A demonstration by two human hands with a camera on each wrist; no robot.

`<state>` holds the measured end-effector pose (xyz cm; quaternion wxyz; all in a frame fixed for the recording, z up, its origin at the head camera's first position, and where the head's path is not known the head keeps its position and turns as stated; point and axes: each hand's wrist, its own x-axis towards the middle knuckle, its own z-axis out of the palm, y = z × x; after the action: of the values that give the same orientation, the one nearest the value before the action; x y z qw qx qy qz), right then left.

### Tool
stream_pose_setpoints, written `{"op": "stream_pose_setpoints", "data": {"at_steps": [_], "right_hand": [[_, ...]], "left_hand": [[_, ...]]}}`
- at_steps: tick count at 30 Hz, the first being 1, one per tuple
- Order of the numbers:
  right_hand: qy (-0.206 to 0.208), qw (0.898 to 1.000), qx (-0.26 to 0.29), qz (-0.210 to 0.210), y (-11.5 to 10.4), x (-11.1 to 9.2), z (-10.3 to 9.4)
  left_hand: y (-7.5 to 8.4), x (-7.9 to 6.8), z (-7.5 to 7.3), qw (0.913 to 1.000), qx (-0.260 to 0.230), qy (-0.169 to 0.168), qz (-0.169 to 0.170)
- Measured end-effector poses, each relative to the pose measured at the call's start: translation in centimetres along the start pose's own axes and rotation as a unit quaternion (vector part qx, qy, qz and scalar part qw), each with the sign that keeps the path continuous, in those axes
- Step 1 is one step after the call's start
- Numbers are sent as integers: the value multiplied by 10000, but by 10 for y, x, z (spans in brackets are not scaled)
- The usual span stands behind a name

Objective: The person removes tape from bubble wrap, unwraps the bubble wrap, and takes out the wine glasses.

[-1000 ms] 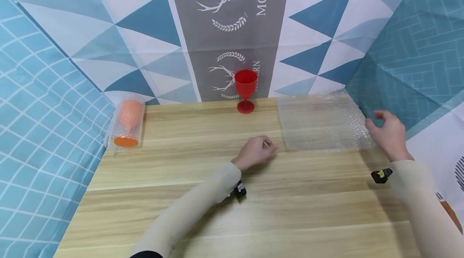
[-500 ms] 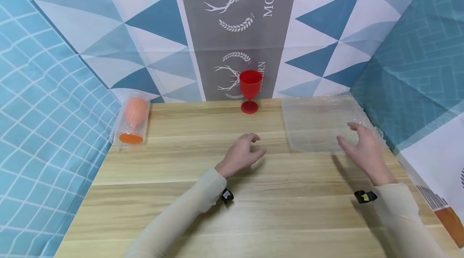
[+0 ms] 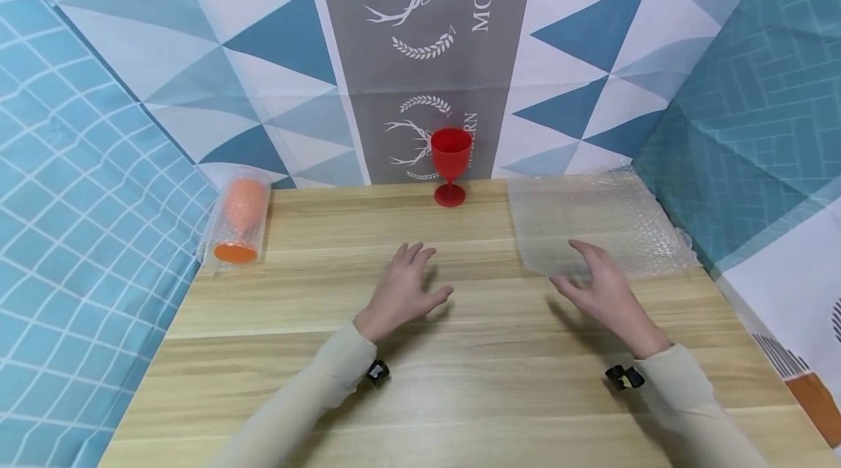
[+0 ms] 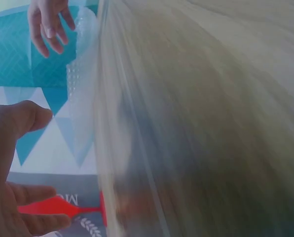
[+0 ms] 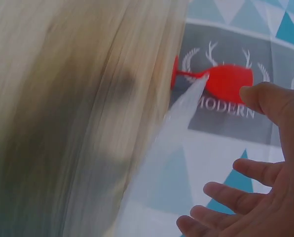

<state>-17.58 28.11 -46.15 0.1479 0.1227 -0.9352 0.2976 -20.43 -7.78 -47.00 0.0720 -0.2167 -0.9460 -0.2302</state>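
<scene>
A red goblet (image 3: 450, 154) stands upright near the back edge of the wooden table (image 3: 473, 395). To its right a sheet of bubble wrap (image 3: 591, 223) lies spread out. My left hand (image 3: 404, 289) hovers over the table in front of the goblet, fingers spread and holding nothing. Close to the front edge of the bubble wrap is my right hand (image 3: 604, 296), its thumb and fingers apart and empty. At the back left, an orange goblet (image 3: 244, 209) is rolled in bubble wrap. Beyond the thumb in the right wrist view, the red goblet (image 5: 231, 84) shows sideways.
A patterned cloth backdrop (image 3: 263, 52) rises right behind the table. Blue checked cloth (image 3: 85, 234) borders the left side, and teal cloth (image 3: 755, 132) the right. The wrapped goblet sits close against the left cloth.
My right hand has come left and nearer from the far right edge of the bubble wrap. The left hand has drawn back to the left, and its fingers have spread.
</scene>
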Motion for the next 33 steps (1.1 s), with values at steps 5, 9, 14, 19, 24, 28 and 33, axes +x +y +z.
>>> {"op": "stream_pose_setpoints", "data": {"at_steps": [5, 9, 14, 19, 24, 28, 33], "right_hand": [[-336, 9994, 49, 22, -12, 2, 12], [-622, 9980, 98, 17, -21, 5, 22], [-759, 9969, 179, -128, -32, 9, 29], [-862, 9957, 263, -204, -43, 12, 35], [-917, 9949, 394, -162, -51, 15, 42], [-919, 9945, 475, -164, -56, 18, 48], [-911, 9939, 575, -239, -62, 23, 56]], "left_hand": [[-13, -10, -10, 9998, 198, 90, -41], [-25, -16, -20, 9993, 291, 249, -39], [-41, -20, -30, 9986, 344, 389, -134], [-54, -22, -40, 9978, 278, 435, -426], [-69, -20, -50, 9956, 216, 504, -760], [-85, -19, -59, 9927, 456, 756, -818], [-105, -18, -71, 9881, 607, 1035, -957]]}}
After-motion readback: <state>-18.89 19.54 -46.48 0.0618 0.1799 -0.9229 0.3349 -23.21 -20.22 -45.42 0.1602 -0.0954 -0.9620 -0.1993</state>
